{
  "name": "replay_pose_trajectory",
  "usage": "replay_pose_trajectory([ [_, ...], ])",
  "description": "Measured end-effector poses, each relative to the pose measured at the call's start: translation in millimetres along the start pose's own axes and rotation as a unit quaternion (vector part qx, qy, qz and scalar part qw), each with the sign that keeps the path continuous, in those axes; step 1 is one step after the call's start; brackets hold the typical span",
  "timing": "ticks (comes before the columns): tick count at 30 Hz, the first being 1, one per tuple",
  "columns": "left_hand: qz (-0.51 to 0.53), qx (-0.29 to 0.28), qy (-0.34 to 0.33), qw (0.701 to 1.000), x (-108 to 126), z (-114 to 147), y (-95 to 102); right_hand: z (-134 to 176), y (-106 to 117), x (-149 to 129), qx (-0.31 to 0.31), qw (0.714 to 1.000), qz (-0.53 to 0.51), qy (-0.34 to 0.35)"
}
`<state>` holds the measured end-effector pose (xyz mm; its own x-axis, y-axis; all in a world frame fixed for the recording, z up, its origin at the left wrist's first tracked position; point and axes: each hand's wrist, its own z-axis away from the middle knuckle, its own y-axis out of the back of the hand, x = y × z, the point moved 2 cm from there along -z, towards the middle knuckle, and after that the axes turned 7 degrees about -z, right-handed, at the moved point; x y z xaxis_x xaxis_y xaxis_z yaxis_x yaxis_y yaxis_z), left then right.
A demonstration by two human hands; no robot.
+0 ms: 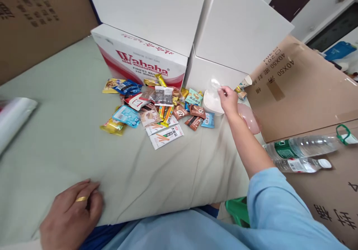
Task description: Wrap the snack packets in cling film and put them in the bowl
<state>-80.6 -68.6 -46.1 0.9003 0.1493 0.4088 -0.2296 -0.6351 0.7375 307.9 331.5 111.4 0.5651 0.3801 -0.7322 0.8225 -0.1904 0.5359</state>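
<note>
Right hand (228, 100) is pinching clear plastic (215, 85) by a white tub (213, 107); left hand (71, 211) is lying curled, contents hidden. Snacks (163, 97) are cluttering creased, pale-green cloth (112, 160). White boxes (151, 15) are standing behind.

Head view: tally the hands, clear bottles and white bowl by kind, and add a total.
Hands: 2 (left hand, right hand)
Clear bottles: 2 (large bottle, small bottle)
White bowl: 1
Total: 5
</note>
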Motion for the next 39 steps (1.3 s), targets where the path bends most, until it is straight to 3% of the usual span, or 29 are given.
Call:
replay_pose_trajectory([
  [2, -0.037, 0.004, -0.027, 0.999, 3, 0, 2.6, 36, 4, -14, -0.012, 0.974, -0.213, -0.081],
  [4, -0.003, -0.019, -0.017, 1.0, 12, -4, 7.6, 85, -2, -30, -0.064, 0.912, -0.365, -0.174],
  [7, 0.138, -0.146, 0.074, 0.977, 45, -13, 9.7, 162, -23, -54, -0.115, 0.845, -0.445, -0.274],
  [9, 0.251, -0.242, 0.142, 0.926, 77, -19, 2.2, 205, -41, -67, -0.129, 0.817, -0.462, -0.321],
  [11, 0.37, -0.324, 0.206, 0.846, 107, -24, -12.2, 239, -58, -77, -0.134, 0.793, -0.476, -0.356],
  [13, 0.469, -0.369, 0.241, 0.765, 127, -29, -27.5, 264, -73, -83, -0.151, 0.779, -0.476, -0.379],
  [15, 0.517, -0.379, 0.248, 0.727, 135, -32, -38.3, 282, -82, -87, -0.177, 0.799, -0.438, -0.373],
  [16, 0.524, -0.37, 0.251, 0.725, 135, -33, -41.2, 288, -84, -88, -0.18, 0.827, -0.399, -0.353],
  [19, 0.505, -0.336, 0.259, 0.752, 126, -33, -40.8, 298, -81, -97, -0.137, 0.933, -0.252, -0.219],
  [21, 0.492, -0.335, 0.246, 0.765, 120, -32, -35.5, 302, -81, -107, -0.15, 0.961, -0.196, -0.122],
  [23, 0.492, -0.336, 0.228, 0.77, 116, -30, -28.6, 305, -86, -113, -0.205, 0.954, -0.2, -0.087],
  [26, 0.509, -0.309, 0.253, 0.763, 105, -28, -19.3, 305, -94, -112, -0.228, 0.916, -0.275, -0.18],
  [30, 0.569, -0.279, 0.34, 0.695, 88, -27, -13.0, 299, -93, -103, -0.198, 0.843, -0.379, -0.326],
  [34, 0.601, -0.268, 0.398, 0.639, 78, -28, -10.2, 299, -86, -96, -0.206, 0.801, -0.411, -0.385],
  [36, 0.621, -0.265, 0.422, 0.604, 77, -28, -9.5, 302, -84, -91, -0.203, 0.809, -0.402, -0.378],
  [37, 0.63, -0.267, 0.427, 0.591, 77, -28, -9.3, 304, -83, -88, -0.198, 0.827, -0.381, -0.364],
  [39, 0.643, -0.276, 0.426, 0.574, 79, -28, -8.8, 308, -81, -83, -0.179, 0.892, -0.293, -0.294],
])
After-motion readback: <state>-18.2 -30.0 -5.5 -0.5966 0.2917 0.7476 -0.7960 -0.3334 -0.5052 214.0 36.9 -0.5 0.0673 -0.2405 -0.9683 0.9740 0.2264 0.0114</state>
